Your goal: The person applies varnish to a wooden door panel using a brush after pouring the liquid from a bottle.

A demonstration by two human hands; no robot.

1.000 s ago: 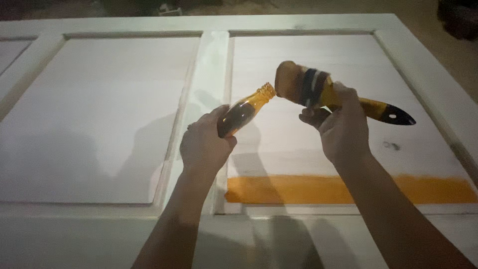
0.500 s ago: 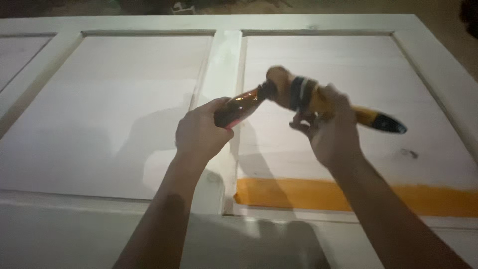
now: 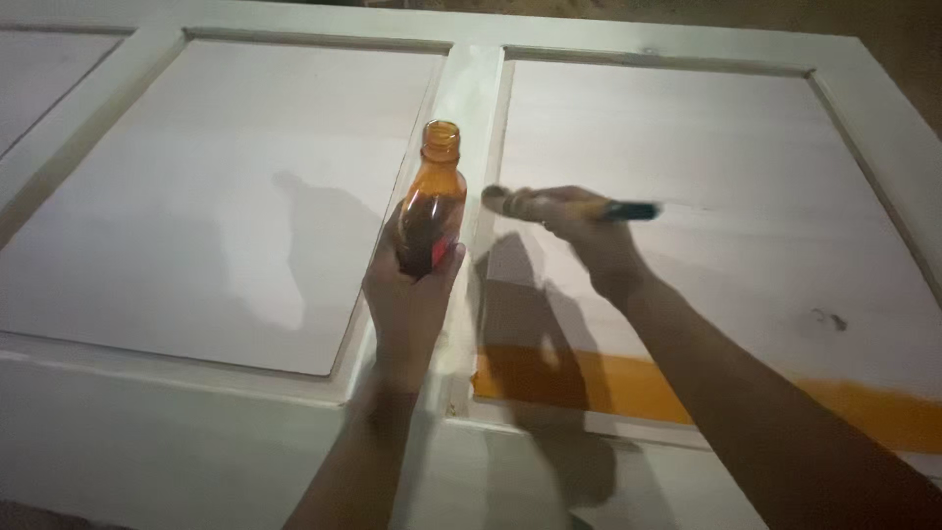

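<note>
Holding a small orange bottle (image 3: pixel 432 201) upright, the left hand (image 3: pixel 410 294) is wrapping its grip fully around the lower body, over a white panelled door (image 3: pixel 226 206) lying flat. I'd judge the bottle light, thin plastic that would dent under a hard squeeze and perhaps slick if any liquid has run down it, so the wide lower body, where the hand is now, looks the sound place to take it. Its neck is standing open with no cap on, and dark liquid is filling only the lower part.

The right hand (image 3: pixel 579 231) is closing its grip on a brush (image 3: pixel 574 206), blurred, bristles pointing left, just beside the bottle but apart from it. An orange painted band (image 3: pixel 638 388) is running along the near edge of the right panel.
</note>
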